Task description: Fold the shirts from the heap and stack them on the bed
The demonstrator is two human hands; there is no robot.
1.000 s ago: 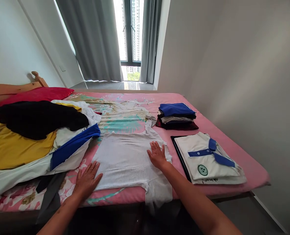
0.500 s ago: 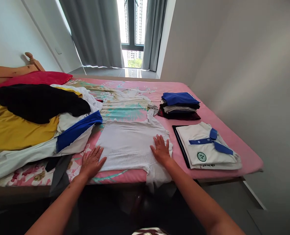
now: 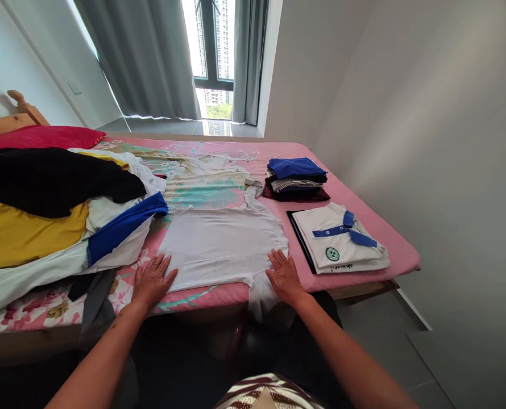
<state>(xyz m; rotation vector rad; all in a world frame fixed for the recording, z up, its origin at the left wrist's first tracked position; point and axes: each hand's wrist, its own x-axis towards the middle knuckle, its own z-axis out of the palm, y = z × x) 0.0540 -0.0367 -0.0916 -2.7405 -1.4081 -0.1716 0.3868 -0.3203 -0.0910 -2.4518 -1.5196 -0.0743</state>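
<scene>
A white T-shirt point(image 3: 219, 241) lies spread flat on the bed, its neck end toward the right and one sleeve hanging over the front edge. My left hand point(image 3: 154, 279) rests with fingers apart at the shirt's hem, on the left. On the opposite end, my right hand point(image 3: 285, 278) lies flat, fingers spread, near the shoulder and the near sleeve. Neither hand grips the cloth.
Loose clothes, with a black garment point(image 3: 61, 179) and a yellow one point(image 3: 31, 230), are heaped at left. Folded dark and blue clothes point(image 3: 296, 180) are stacked at right, behind a folded white polo shirt point(image 3: 340, 238). A pink floral sheet point(image 3: 381, 233) covers the bed.
My right hand has slid toward the near edge of the shirt, by the sleeve. My left hand stays at the hem. The whole view has shifted a little to the right.
</scene>
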